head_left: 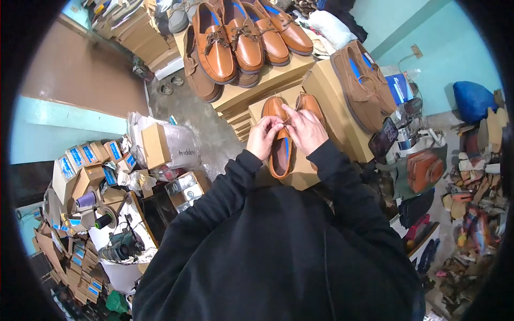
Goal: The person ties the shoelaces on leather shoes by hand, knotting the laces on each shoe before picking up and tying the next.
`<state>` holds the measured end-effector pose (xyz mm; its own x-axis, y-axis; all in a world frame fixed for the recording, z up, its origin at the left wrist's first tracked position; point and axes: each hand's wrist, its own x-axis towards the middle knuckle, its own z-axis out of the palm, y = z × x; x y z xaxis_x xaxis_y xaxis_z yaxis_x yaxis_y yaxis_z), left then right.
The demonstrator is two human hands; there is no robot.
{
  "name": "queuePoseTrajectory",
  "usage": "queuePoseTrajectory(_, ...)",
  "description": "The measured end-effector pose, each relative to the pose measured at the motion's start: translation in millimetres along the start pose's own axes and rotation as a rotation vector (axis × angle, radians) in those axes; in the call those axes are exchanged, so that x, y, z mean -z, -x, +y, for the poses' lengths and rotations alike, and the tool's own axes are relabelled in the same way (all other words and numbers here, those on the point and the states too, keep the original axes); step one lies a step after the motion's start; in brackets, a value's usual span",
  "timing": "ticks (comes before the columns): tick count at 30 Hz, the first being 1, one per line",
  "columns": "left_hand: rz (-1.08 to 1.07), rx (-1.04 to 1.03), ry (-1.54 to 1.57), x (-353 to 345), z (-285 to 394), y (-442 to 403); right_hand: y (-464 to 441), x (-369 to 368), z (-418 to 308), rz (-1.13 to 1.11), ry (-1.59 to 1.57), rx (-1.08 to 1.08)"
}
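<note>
A tan leather shoe (279,162) with a blue insole lies on a cardboard box (303,175) in front of me, its heel toward my body. Over its opening my left hand (262,137) pinches a thin brown shoelace (286,122) between thumb and fingertips. From the other side my right hand (306,131) has its fingers closed on the same lace, close to the left fingertips. The matching tan shoe (312,105) stands just beyond the right hand, partly covered by it. Parts of the lace are hidden by my fingers.
Several tan and brown shoes (244,40) stand on boxes ahead. A pair of brown shoes (357,88) rests on a box at right, with a phone (383,140) beside it. Small boxes (80,160) pile up at left; leather scraps (471,203) litter the far right.
</note>
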<state>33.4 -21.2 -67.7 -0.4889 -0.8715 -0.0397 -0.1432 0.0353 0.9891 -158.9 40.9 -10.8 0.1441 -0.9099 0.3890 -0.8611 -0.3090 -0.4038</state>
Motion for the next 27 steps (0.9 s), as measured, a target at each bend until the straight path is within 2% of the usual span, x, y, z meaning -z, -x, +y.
queuePoseTrajectory(1,-0.008,0.015,-0.005,3,-1,0,2,8,-4,-0.005,0.013,-0.066)
queuePoseTrajectory(4,-0.016,0.019,-0.015,10,1,1,8,34,-3,0.017,-0.076,-0.093)
queuePoseTrajectory(8,-0.024,-0.007,0.003,13,9,2,32,94,-9,-0.058,-0.348,-0.539)
queuePoseTrajectory(11,-0.051,-0.015,-0.016,14,11,0,47,138,6,-0.239,0.073,-0.669)
queuePoseTrajectory(14,-0.07,-0.049,-0.058,14,11,0,44,134,9,0.015,0.232,-0.337)
queuePoseTrajectory(15,-0.077,-0.063,-0.072,13,11,-1,38,125,5,0.054,0.208,-0.333)
queuePoseTrajectory(16,-0.083,-0.064,-0.069,12,10,-1,30,117,-1,0.12,0.198,-0.214)
queuePoseTrajectory(21,-0.103,-0.024,-0.061,10,10,0,-5,60,-20,0.041,0.115,-0.034)
queuePoseTrajectory(24,-0.102,-0.009,-0.051,11,10,1,-11,17,9,-0.092,0.159,0.065)
queuePoseTrajectory(27,-0.093,-0.038,-0.1,12,10,3,-12,9,49,-0.132,0.209,0.143)
